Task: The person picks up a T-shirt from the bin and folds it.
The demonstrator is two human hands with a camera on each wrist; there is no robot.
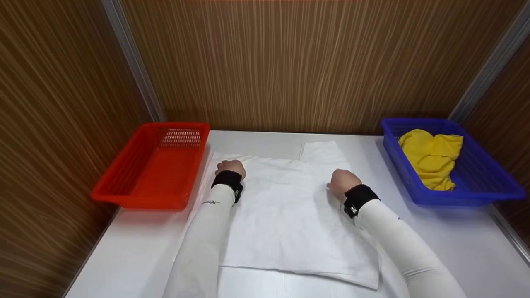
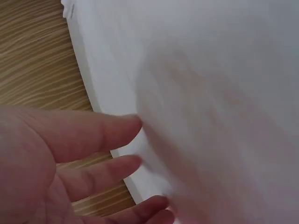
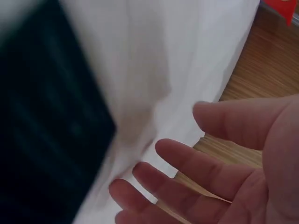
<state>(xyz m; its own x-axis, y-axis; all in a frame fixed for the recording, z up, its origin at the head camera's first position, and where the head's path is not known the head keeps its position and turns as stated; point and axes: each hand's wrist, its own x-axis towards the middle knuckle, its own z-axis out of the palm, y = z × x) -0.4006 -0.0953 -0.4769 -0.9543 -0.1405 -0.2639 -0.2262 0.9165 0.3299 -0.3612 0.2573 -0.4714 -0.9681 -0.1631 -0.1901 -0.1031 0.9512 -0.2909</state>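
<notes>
- Flat on the middle of the white table (image 1: 124, 248): white cloth (image 1: 281, 215), between red basket (image 1: 153, 202) at left and blue basket (image 1: 459, 199) at right.
- Over its far left part: left hand (image 1: 231, 167), fingers loosely extended, thumb apart.
- Over its right side: right hand (image 1: 344, 182), fingers spread, thumb apart.
- Impossible to tell: fingertip contact.
- Cut off at the near edge: white sleeves (image 1: 207, 244).
- Blurred in the right wrist view: dark shape (image 3: 51, 130).

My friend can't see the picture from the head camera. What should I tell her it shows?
A person's left hand and right hand are over a white cloth spread on a white table. On the left is a red basket; on the right, a blue basket holds a yellow cloth.
</notes>
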